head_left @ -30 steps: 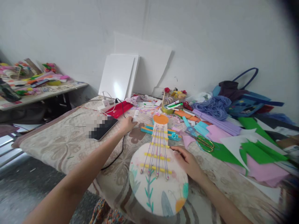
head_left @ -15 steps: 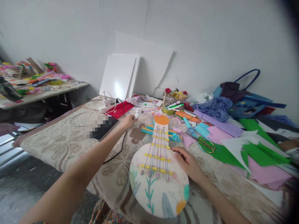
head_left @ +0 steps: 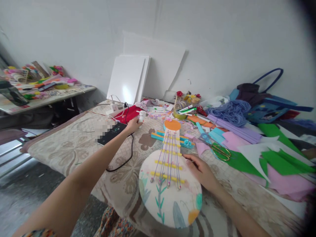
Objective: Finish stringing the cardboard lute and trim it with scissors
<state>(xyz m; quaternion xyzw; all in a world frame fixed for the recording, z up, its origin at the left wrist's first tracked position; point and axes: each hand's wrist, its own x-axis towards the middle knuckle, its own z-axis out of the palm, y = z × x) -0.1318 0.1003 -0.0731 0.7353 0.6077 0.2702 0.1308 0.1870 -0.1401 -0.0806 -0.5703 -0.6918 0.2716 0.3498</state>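
A white paper instrument [head_left: 170,194] shaped like a lute lies on the patterned tablecloth [head_left: 118,194], with an orange top, purple strings, yellow strips and painted plants. Blue and orange pegs cross its neck. My right hand [head_left: 197,166] rests on the upper right edge of its round body, fingers loosely spread. Farther off, my left hand [head_left: 134,126] is closed round a small white bottle [head_left: 141,116], near the red cloth. A black phone [head_left: 112,133] lies just left of that hand.
Gold-handled scissors [head_left: 221,152] and green, pink and white sheets [head_left: 251,149] lie to the right. Behind are blue yarn [head_left: 233,112], tape [head_left: 179,114] and pens. A power strip [head_left: 115,108] stands near white boards [head_left: 125,79]. Another cluttered table [head_left: 51,98] is at the left.
My left hand has shifted slightly left with the white bottle, which appears more upright. The view has shifted a little; my right hand stays at the instrument's edge.
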